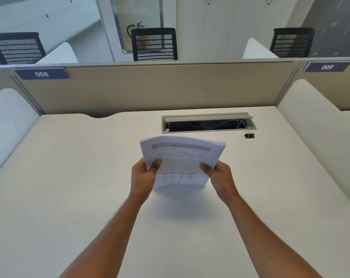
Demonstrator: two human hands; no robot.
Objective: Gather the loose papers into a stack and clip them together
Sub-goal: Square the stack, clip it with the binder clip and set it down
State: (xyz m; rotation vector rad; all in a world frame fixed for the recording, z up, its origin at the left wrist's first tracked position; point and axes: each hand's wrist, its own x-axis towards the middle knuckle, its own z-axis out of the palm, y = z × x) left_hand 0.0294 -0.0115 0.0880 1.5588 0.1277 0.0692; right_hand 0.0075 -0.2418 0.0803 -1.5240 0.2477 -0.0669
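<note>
A stack of white printed papers stands upright on its lower edge on the desk, bowed slightly toward me. My left hand grips its left side with the thumb on the front sheet. My right hand grips its right side the same way. A black binder clip lies on the desk at the back right, apart from both hands, just below the right end of the cable tray.
An open cable tray with cables inside is sunk into the desk behind the papers. A beige partition closes the back. White rounded side dividers flank the desk. Black mesh chairs stand beyond the partition.
</note>
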